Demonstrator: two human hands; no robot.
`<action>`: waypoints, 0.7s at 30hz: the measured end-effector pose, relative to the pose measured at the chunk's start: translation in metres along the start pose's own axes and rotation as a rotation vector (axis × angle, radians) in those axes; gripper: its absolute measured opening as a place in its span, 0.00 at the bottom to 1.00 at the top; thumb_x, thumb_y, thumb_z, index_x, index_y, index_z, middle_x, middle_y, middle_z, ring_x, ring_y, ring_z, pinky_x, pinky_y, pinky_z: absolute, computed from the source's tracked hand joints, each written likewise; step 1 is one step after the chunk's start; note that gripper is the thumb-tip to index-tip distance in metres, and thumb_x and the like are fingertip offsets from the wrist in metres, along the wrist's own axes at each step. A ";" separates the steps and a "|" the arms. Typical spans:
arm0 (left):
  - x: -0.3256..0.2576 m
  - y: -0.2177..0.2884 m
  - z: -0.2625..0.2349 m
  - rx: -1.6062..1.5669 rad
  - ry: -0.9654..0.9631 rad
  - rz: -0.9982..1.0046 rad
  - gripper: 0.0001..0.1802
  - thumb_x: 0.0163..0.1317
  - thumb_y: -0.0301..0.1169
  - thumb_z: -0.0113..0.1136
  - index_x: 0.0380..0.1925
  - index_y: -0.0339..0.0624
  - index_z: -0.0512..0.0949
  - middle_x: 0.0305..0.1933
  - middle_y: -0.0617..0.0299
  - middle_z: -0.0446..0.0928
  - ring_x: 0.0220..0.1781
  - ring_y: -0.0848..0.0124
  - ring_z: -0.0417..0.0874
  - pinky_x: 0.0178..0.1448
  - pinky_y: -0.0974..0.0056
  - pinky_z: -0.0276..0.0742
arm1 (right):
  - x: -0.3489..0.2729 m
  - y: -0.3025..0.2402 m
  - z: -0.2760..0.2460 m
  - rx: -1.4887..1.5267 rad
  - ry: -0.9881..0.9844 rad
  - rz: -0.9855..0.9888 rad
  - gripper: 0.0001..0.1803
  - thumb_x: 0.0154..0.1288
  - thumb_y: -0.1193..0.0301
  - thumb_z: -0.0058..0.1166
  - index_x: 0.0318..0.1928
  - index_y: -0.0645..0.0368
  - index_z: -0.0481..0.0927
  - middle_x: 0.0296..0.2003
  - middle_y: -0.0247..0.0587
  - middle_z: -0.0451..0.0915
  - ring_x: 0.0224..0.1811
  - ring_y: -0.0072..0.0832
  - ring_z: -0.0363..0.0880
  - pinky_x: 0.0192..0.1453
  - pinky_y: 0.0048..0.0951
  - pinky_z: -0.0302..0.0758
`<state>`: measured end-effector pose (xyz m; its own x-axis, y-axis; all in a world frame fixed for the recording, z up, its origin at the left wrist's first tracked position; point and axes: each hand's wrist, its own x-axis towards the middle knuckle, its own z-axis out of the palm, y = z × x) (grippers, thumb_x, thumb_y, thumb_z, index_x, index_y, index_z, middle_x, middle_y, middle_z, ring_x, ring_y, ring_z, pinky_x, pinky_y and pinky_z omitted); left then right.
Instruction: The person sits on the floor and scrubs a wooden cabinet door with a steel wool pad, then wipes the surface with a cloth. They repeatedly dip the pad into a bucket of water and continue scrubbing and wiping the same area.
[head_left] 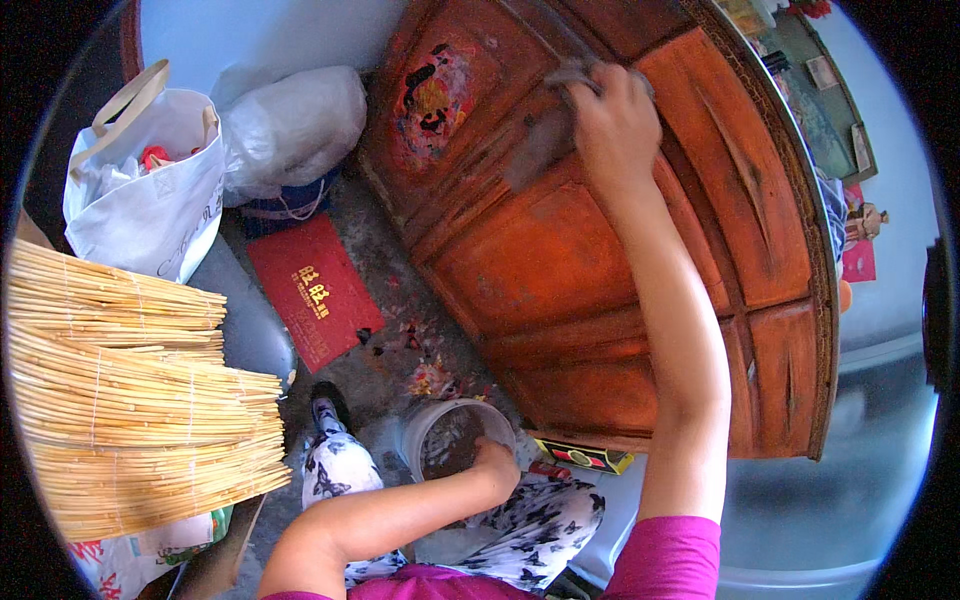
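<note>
My right hand (617,115) is closed on a dark grey rag (572,76), pressed against the front of a reddish-brown wooden cabinet (560,250). A dark, wet-looking smear runs over the wood below the rag. Down near my knees, my left hand (497,468) curls over the right side of a translucent plastic bucket (408,440). Its fingertips are hidden at the rim. Murky, dark contents show inside the bucket. To the left of the smear, a worn patch of peeling coloured paper (432,100) sticks to a cabinet panel.
Bundled thin sticks (150,400) fill the left side. Behind them stand a white tote bag (150,190) and a stuffed clear plastic bag (300,125). A red sheet (315,290) and paper scraps (433,378) lie on the floor. A yellow-and-black box (585,456) sits by the cabinet's base.
</note>
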<state>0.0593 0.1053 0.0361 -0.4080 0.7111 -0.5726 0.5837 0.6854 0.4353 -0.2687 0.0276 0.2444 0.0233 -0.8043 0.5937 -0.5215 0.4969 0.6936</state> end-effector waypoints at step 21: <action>0.011 0.000 0.026 -0.079 0.269 0.007 0.17 0.59 0.26 0.57 0.48 0.36 0.84 0.55 0.45 0.80 0.52 0.49 0.82 0.46 0.45 0.77 | -0.046 0.008 -0.082 -0.169 -0.290 0.067 0.08 0.53 0.74 0.55 0.34 0.50 0.84 0.46 0.38 0.76 0.45 0.39 0.75 0.41 0.36 0.76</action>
<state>0.0723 0.1090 0.0118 -0.5824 0.7244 -0.3689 0.5350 0.6832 0.4970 -0.2038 0.0951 0.2566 -0.2627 -0.8150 0.5165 -0.3640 0.5795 0.7292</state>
